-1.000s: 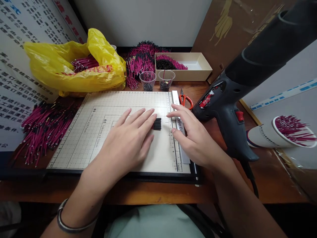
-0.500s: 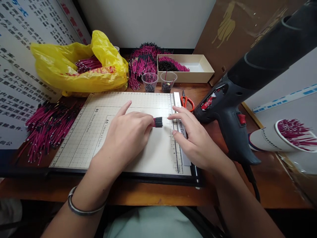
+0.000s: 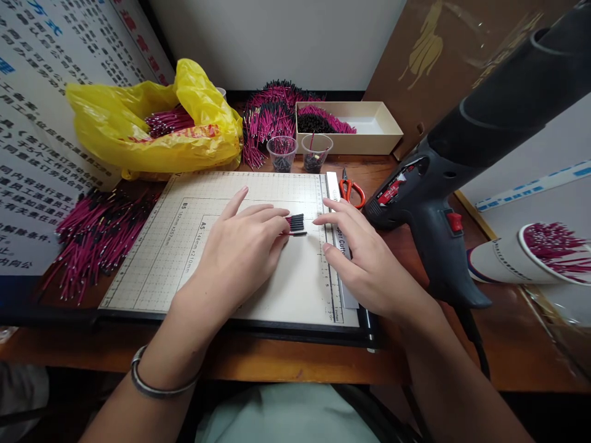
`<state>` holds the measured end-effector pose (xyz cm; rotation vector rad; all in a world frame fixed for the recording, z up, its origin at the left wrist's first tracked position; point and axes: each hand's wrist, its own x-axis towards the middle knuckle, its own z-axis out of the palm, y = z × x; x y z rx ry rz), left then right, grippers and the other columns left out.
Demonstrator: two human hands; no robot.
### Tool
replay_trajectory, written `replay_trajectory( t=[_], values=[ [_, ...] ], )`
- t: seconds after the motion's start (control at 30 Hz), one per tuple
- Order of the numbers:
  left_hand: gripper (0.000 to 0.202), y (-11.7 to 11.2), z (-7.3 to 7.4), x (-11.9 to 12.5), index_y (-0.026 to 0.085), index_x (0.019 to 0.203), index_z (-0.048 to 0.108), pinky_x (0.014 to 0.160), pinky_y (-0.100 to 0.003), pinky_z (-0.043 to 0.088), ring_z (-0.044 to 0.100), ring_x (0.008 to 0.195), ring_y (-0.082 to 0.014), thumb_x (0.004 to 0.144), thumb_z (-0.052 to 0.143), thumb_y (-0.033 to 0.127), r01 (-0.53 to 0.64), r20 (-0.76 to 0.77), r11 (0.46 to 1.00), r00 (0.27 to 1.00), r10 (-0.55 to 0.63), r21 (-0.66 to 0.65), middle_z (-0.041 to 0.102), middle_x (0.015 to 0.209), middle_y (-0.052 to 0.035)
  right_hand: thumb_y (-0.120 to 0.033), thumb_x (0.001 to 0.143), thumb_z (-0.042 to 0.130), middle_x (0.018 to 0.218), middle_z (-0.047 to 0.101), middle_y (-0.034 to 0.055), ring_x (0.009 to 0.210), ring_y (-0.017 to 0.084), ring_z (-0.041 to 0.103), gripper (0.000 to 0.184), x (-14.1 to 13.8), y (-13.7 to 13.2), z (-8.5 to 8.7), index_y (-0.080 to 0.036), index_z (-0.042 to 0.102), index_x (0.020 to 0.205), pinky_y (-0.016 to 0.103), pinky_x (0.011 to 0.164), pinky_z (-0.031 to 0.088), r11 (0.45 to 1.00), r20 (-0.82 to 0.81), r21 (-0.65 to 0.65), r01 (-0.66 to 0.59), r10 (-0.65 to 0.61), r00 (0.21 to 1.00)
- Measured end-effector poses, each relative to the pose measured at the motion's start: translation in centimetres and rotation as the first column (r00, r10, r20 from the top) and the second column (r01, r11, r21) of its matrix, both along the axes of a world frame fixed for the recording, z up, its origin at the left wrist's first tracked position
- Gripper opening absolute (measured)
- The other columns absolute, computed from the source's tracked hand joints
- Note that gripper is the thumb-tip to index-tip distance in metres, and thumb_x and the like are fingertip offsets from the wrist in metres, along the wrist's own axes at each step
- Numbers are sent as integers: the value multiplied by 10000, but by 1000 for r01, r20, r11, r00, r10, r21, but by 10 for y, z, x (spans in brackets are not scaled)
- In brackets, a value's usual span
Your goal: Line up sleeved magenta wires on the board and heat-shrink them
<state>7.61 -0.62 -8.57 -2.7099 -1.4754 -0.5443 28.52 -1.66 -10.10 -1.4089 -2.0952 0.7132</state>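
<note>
Side by side on the paper cutter (image 3: 295, 295) lie several short dark red wires with black sleeved ends (image 3: 295, 222). The ends stick out to the right from under the fingertips of my left hand (image 3: 242, 243), which is closed on the wires with its thumb raised. One wire (image 3: 298, 234) sits a little apart, nearer to me. My hand hides the rest of their length. To the right, my right hand (image 3: 357, 249) hovers at the cutter's ruler edge, fingers apart, holding nothing.
A heat gun (image 3: 429, 203) stands at right, beside orange-handled pliers (image 3: 353, 192) and a paper cup (image 3: 503, 258) of wires. Behind are two plastic cups (image 3: 282, 157), a carton tray (image 3: 369, 143) and a yellow bag (image 3: 175, 154). Loose wires (image 3: 101, 246) lie at left.
One wire has come apart from the row under my left hand, toward me. My right hand has barely moved. The whole view has shifted slightly.
</note>
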Motion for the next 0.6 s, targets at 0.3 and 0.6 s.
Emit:
replay_trajectory(
  t=[0.3,0.6],
  values=[
    [151,0,-5,-2,151,940,753,1229,-641,379,718,1194,-300,970,607,168,4,31,1000,1000,-4,-16,775,1215,-106,-300,912,445,1614,432,156,1552,330,343,414,1,-1,1,-163,643,1248,620,1265,274,1000,28,17,-18,18,999],
    [211,-29,-4,-16,178,851,713,1220,-634,331,635,1293,-326,991,555,171,46,39,999,998,-46,9,721,1332,-70,-305,905,483,1617,420,154,1560,363,329,393,3,-1,3,-182,685,1218,627,1262,286,999,65,23,-36,35,997]
  ],
)
